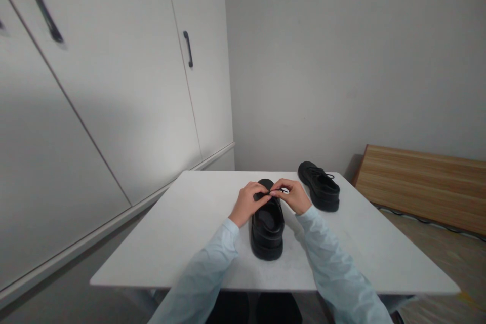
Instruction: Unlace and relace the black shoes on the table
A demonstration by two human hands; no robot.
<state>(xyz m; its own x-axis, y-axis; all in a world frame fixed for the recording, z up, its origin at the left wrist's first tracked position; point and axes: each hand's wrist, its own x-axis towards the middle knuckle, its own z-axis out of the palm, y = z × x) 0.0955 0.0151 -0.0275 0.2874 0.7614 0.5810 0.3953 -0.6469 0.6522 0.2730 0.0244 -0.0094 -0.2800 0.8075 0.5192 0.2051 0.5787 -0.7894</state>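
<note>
A black lace-up shoe (267,238) rests on the white table (182,243), its heel toward me and its toe pointing away. Over its lacing, my left hand (250,201) and my right hand (290,195) meet fingertip to fingertip. Both are closed in a pinch on the dark shoelace (284,191), a bit of which shows by the right fingers. The fingers hide the knot area and most of the tongue. Farther back on the right stands a second black shoe (322,190), its lace tied in a bow; neither hand touches it.
White cabinets (114,61) with dark handles line the left side, close to the table. A grey wall (341,61) rises behind. To the right, a wood-grain board (425,182) leans near the floor, with a dark cable along its lower edge.
</note>
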